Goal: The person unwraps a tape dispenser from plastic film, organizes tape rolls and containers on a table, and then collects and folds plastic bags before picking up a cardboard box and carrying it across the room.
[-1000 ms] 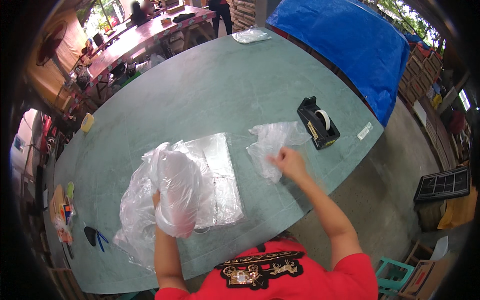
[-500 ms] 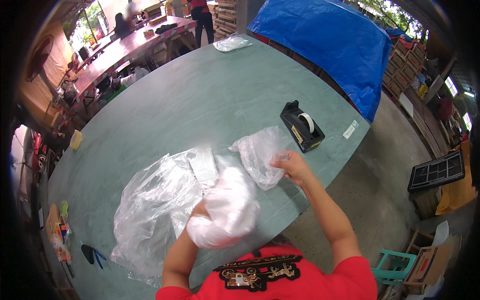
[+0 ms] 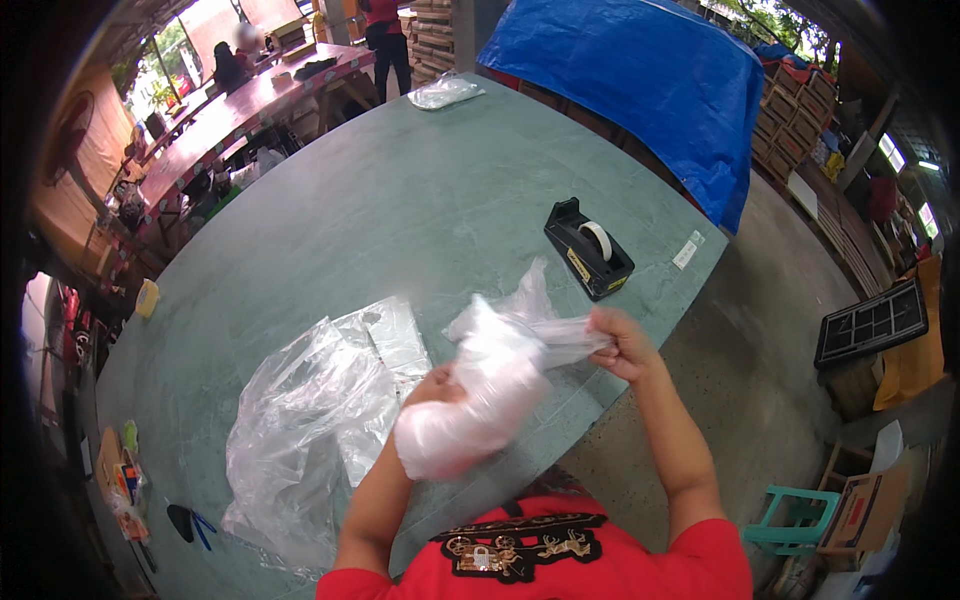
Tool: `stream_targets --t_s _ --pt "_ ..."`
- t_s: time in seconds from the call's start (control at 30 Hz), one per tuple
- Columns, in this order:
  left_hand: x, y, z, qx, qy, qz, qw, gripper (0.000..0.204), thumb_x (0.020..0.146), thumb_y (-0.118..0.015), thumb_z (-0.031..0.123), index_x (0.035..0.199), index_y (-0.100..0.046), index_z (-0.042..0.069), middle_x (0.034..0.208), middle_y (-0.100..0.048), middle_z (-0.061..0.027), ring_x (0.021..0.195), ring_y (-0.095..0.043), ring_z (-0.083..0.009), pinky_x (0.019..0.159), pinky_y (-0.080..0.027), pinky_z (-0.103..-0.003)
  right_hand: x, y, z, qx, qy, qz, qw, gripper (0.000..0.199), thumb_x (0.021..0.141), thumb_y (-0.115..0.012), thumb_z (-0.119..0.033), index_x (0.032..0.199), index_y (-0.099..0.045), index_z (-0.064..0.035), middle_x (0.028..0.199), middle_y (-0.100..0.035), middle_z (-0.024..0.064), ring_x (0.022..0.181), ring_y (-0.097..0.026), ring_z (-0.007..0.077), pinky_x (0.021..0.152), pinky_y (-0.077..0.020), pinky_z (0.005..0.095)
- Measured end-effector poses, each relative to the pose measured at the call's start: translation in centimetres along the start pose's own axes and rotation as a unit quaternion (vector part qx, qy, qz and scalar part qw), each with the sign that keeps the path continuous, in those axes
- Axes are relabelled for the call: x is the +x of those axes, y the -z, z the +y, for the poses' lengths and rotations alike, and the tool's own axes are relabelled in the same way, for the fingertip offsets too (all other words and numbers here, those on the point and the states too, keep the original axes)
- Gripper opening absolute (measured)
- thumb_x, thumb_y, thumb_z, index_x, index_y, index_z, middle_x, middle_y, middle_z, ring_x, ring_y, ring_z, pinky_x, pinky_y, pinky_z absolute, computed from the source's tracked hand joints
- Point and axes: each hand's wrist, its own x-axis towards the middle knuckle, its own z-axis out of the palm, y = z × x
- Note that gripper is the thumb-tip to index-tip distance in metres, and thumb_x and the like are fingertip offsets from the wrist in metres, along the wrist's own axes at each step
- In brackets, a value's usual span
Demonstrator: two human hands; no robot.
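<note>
My left hand (image 3: 436, 386) grips a bundled clear plastic bag (image 3: 480, 400) held above the near edge of the green table (image 3: 400, 200). My right hand (image 3: 620, 342) pinches the twisted end of that same bag, stretching it to the right. A second thin piece of clear plastic sticks up behind the bundle. To the left of my left hand, a pile of crumpled clear plastic bags (image 3: 305, 430) lies on the table over a flat stack of bags (image 3: 395, 335).
A black tape dispenser (image 3: 588, 248) stands on the table beyond my right hand. A clear bag (image 3: 443, 92) lies at the far edge. Blue tarpaulin (image 3: 640, 90) covers something at back right. Small items (image 3: 125, 470) sit at the left edge. People stand at a far red table (image 3: 240, 100).
My left hand has carried the bundled bag from the pile rightward to meet my right hand. My right hand lifted its plastic off the table and now grips the bundle's end.
</note>
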Motion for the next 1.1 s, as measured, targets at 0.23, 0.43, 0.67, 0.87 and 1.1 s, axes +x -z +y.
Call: stream_targets --t_s 0.23,0.43,0.67,0.87,1.1 --pt "-0.4 -2.9 2.4 0.293 -0.046 -0.124 0.947 0.102 0.055 -0.069 0.002 0.130 0.000 0.012 0.106 -0.049 -0.0187 0.098 -0.049 -0.0235 0.085 -0.039 -0.033 1.6 -5.9 -1.1 -0.092 0.057 0.022 0.994 0.022 0.080 -0.055 -0.023 0.081 -0.060 -0.0012 0.058 -0.052 0.0016 0.042 -0.040 0.0054 0.040 -0.0346 0.0197" --pt "-0.3 -2.4 2.0 0.051 -0.009 -0.072 0.996 0.098 0.058 -0.064 -0.007 0.132 -0.003 0.014 0.117 -0.039 -0.0227 0.105 -0.045 -0.0278 0.087 -0.038 -0.035 -1.2 -9.0 -3.1 -0.511 0.124 -0.165 0.835 0.024 0.082 -0.051 -0.023 0.092 -0.060 -0.0029 0.084 -0.062 0.0040 0.074 -0.056 0.0111 0.070 -0.0426 0.0253" --pt "0.3 -4.5 2.5 -0.172 -0.080 -0.040 0.981 0.090 0.064 -0.064 -0.004 0.132 -0.008 0.016 0.125 -0.031 -0.0202 0.109 -0.041 -0.0286 0.088 -0.040 -0.040 -2.1 -8.5 -1.3 -0.357 0.198 0.025 0.913 0.022 0.080 -0.055 -0.020 0.085 -0.062 -0.0001 0.065 -0.058 -0.0003 0.060 -0.048 0.0047 0.053 -0.0383 0.0191" --pt "2.5 -2.0 3.1 0.047 -0.111 -0.024 0.992 0.086 0.067 -0.060 -0.008 0.132 -0.008 0.015 0.122 -0.035 -0.0206 0.100 -0.049 -0.0249 0.082 -0.044 -0.036 -1.4 -9.2 -1.7 -0.361 0.348 0.109 0.858 0.019 0.080 -0.055 -0.018 0.082 -0.062 -0.0003 0.064 -0.057 -0.0005 0.058 -0.046 0.0038 0.051 -0.0371 0.0184" --pt "3.8 -3.2 2.5 -0.062 -0.131 0.008 0.989 0.059 0.076 -0.053 0.005 0.125 -0.022 0.013 0.111 -0.044 -0.0157 0.098 -0.048 -0.0238 0.080 -0.044 -0.034 -1.0 -10.2 1.2 -0.529 0.339 -0.043 0.777 0.016 0.078 -0.057 -0.018 0.083 -0.061 -0.0040 0.078 -0.062 0.0078 0.064 -0.059 0.0149 0.059 -0.0461 0.0240"
